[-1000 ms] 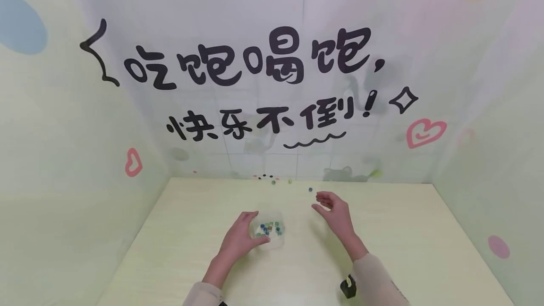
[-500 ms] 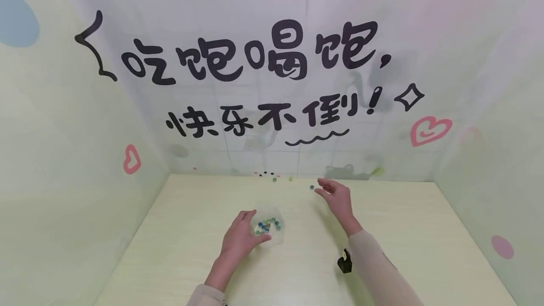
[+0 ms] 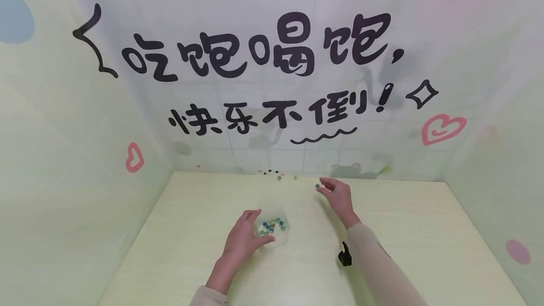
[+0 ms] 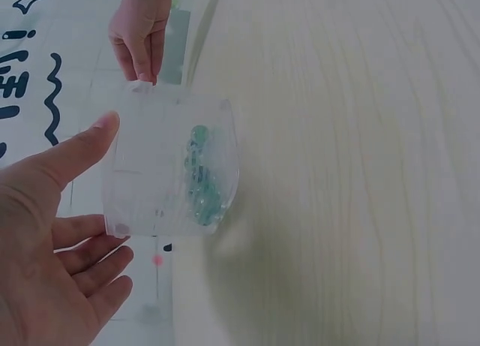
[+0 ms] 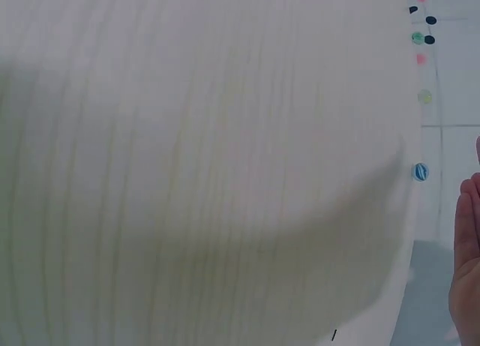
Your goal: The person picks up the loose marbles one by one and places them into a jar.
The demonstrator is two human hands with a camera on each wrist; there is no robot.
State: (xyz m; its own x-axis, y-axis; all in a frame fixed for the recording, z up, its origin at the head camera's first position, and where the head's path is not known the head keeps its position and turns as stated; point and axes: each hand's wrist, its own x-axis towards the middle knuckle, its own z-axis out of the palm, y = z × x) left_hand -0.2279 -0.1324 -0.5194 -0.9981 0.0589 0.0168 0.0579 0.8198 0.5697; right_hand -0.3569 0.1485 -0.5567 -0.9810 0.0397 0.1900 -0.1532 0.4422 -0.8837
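My left hand (image 3: 241, 237) grips a clear plastic container (image 3: 278, 211) by its rim, thumb on one side and fingers on the other. Inside it lie several glass marbles (image 4: 201, 185), green and blue, with one reddish. Toward the back of the table, my right hand (image 3: 338, 198) reaches to a blue marble (image 3: 317, 186). In the right wrist view a gap shows between this blue-striped marble (image 5: 421, 172) and the fingers (image 5: 466, 218), and the thumb is not clearly visible there.
A green marble (image 3: 278, 178) and a yellowish marble (image 3: 295, 177) lie by the back wall (image 3: 238, 155), left of the right hand. Printed walls enclose the pale wooden table (image 3: 182, 230) at the back and both sides. A black clip-like piece (image 3: 345, 255) is beside the right sleeve.
My right hand has moved forward, and its fingertips have come close around the blue marble. The left hand keeps its grip on the container. The head view has shifted slightly.
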